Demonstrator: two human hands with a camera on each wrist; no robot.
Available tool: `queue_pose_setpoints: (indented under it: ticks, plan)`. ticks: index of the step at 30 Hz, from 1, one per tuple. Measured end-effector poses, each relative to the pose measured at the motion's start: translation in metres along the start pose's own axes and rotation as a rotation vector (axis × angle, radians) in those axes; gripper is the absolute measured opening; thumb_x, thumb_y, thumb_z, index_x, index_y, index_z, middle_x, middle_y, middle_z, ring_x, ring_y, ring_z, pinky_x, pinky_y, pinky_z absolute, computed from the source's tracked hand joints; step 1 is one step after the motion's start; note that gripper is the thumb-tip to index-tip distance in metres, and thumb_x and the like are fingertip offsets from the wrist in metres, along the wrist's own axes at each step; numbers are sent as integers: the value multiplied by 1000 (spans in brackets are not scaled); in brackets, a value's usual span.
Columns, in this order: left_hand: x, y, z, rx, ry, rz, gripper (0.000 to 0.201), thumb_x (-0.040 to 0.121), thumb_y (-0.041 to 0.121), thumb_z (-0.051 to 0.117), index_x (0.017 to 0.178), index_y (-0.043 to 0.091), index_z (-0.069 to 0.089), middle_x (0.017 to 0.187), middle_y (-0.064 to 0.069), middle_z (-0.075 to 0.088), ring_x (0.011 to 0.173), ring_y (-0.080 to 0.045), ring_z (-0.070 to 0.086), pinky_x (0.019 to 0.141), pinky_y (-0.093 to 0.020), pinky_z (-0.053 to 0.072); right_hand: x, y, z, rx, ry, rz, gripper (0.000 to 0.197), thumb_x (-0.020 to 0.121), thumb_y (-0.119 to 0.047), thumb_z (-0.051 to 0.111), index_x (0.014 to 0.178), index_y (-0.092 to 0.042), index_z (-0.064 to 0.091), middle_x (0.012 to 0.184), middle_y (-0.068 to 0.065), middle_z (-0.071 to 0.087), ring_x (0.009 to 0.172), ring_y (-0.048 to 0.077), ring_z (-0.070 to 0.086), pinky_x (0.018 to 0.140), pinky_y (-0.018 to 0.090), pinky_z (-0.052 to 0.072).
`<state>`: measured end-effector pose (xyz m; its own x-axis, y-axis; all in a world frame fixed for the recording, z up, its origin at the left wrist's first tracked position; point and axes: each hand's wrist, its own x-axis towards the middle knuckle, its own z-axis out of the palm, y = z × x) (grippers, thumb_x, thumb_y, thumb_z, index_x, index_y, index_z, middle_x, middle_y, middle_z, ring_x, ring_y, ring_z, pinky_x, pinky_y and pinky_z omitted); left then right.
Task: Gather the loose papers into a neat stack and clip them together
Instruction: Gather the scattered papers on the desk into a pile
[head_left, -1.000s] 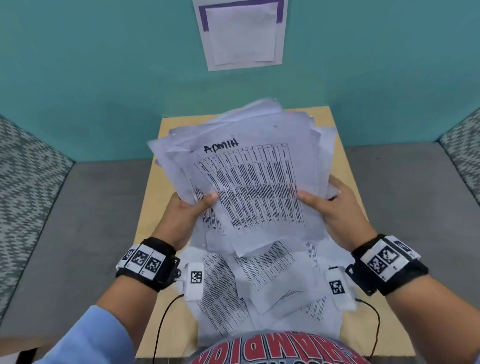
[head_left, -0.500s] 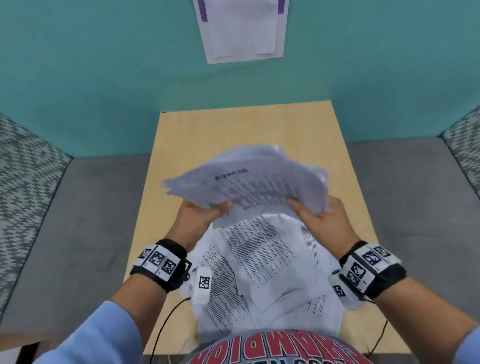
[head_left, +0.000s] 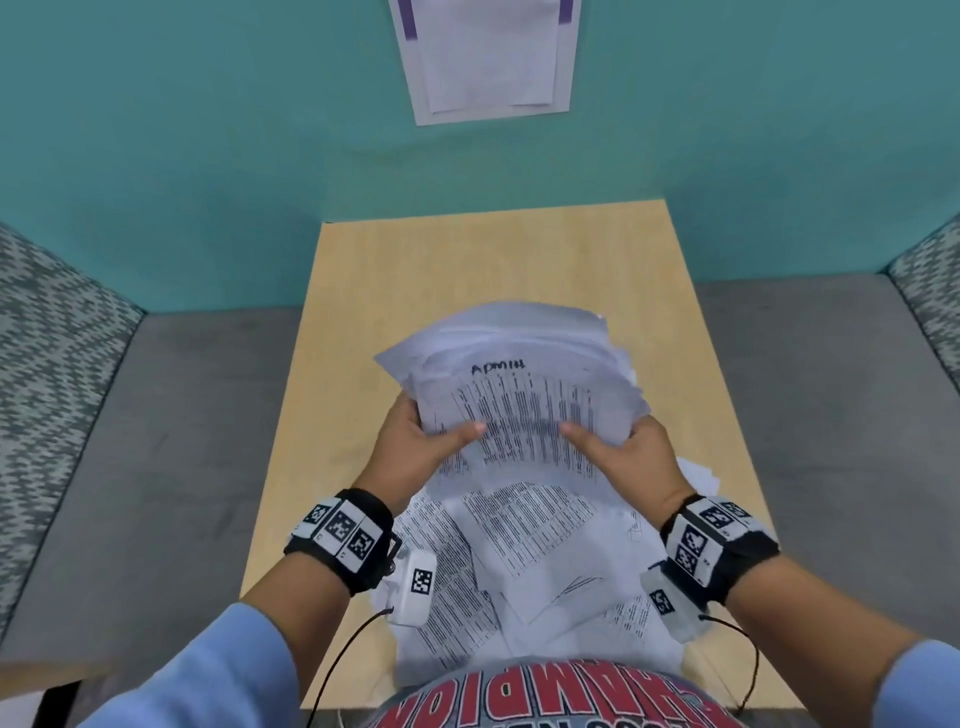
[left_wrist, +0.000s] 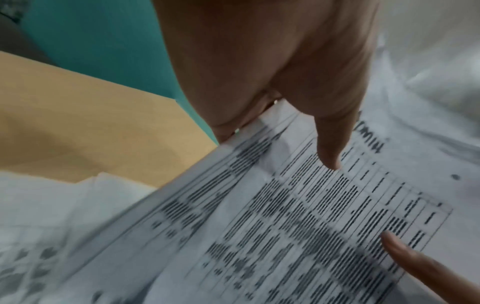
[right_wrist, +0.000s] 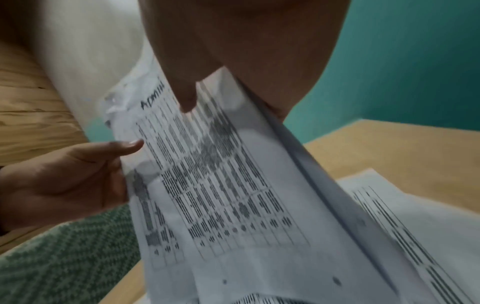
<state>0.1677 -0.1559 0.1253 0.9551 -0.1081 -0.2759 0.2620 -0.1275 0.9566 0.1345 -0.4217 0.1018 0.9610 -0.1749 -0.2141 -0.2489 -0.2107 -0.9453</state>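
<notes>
A thick, uneven bundle of printed papers (head_left: 524, 395), its top sheet headed "ADMIN", is held above the wooden table (head_left: 363, 322). My left hand (head_left: 415, 441) grips its left edge with the thumb on top; my right hand (head_left: 623, 447) grips the right edge the same way. The left wrist view shows my left thumb (left_wrist: 330, 144) pressed on the printed sheet (left_wrist: 298, 216). In the right wrist view my right thumb (right_wrist: 184, 96) lies on that sheet (right_wrist: 233, 185). More loose printed sheets (head_left: 519, 561) lie scattered on the table below the bundle. No clip is visible.
A teal wall (head_left: 208, 130) rises behind the table with a paper notice (head_left: 488, 57) stuck on it. Grey bench seating (head_left: 156, 441) flanks the table on both sides, with patterned cushions (head_left: 47, 338) at the outer edges.
The bundle was tipped upright facing me, dropped flat and low over the table, and now tilts up again with my hands closer together on its near edge.
</notes>
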Motion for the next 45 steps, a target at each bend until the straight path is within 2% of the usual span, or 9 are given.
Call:
queue_pose_setpoints:
  ticks: [7,12,16,21,24,29,34,37,45]
  plan:
    - [-3,-4,9,35,119,18,42,83,31,88,121,35,70,120,12,79,115,-9,74,105,-44,57,-1,-9,3,10,51,-27,8,91,-31,78,93,-25,73,79,-21,75,78,-3,71,80,29,55]
    - [-4,-1,11,-65,90,19,71,74,27,96,136,15,63,131,-4,75,124,-23,70,108,-54,55,2,4,1,20,45,16,55,77,-47,89,120,-18,74,111,-5,80,110,14,74,101,36,56]
    - [-7,9,5,-35,120,131,73,72,20,95,131,15,54,128,-1,69,117,-20,70,106,-54,55,6,5,-3,-63,35,52,22,88,-32,82,78,-19,67,69,-9,69,60,-1,63,70,30,51]
    - [-7,79,-28,773,147,705,99,68,52,96,148,25,45,147,4,51,141,-22,48,122,-48,34,4,-17,-9,-249,-49,-229,12,93,-27,77,91,-15,75,81,-4,74,76,5,69,71,29,54]
    - [-5,106,-26,1173,-170,578,101,72,58,88,157,39,37,153,13,52,145,-13,46,125,-56,26,1,-37,-12,-309,-175,-414,5,93,-14,76,97,-15,79,85,-15,69,80,0,65,74,21,50]
    - [-4,98,-22,1072,-301,451,8,93,31,75,93,39,77,70,17,69,72,-17,66,60,-32,47,0,-51,-37,-347,-266,-420,26,86,-20,85,80,-41,70,83,-20,69,79,4,65,73,21,46]
    - [-10,75,-35,527,-267,186,20,92,16,80,84,34,81,63,22,72,58,2,61,58,-16,48,2,-17,-97,-148,-62,-70,41,63,-40,96,95,-22,78,97,-2,79,89,11,72,84,32,54]
    - [-8,58,-45,285,-195,59,19,87,23,85,105,20,82,106,-10,83,93,-25,77,94,-49,60,1,0,-107,245,-142,49,67,63,-41,97,119,-12,74,120,15,77,106,28,73,92,42,57]
    - [3,31,-42,-69,37,91,22,91,1,76,109,13,79,109,-7,83,99,-20,76,93,-42,61,7,-18,-96,555,-44,-35,70,57,-33,99,118,-10,74,115,8,79,107,21,75,91,32,61]
